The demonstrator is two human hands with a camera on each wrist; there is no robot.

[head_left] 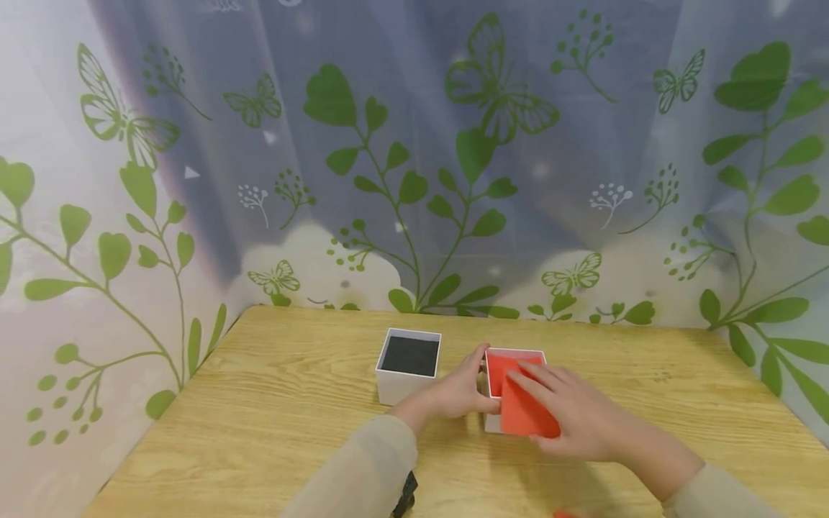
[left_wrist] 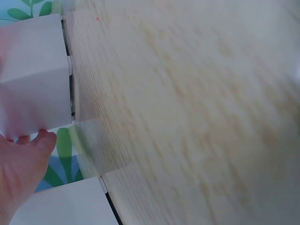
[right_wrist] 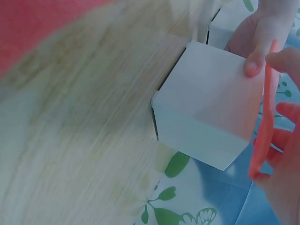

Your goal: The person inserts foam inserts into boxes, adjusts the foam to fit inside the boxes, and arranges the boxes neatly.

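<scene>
In the head view my left hand (head_left: pixel 455 393) holds a small white open box (head_left: pixel 494 423) at its left side, thumb at the front and a finger at the back corner. Red material (head_left: pixel 497 368) shows inside that box. My right hand (head_left: pixel 586 416) pinches a thin red square sheet (head_left: pixel 524 411), tilted over the box's front rim. From the right wrist, the sheet (right_wrist: pixel 265 126) appears edge-on and slightly bent between thumb and fingers, beside the box (right_wrist: pixel 206 98). The left wrist view has the left hand's fingers (left_wrist: pixel 44 140) against the box wall (left_wrist: pixel 37 75).
Left of the hands stands a second white box (head_left: pixel 403 388) with black material (head_left: pixel 411 356) in it. A bit of red (head_left: pixel 566 514) lies at the bottom edge of the head view. The wooden table (head_left: pixel 272 403) backs onto a leaf-and-butterfly curtain (head_left: pixel 414 158).
</scene>
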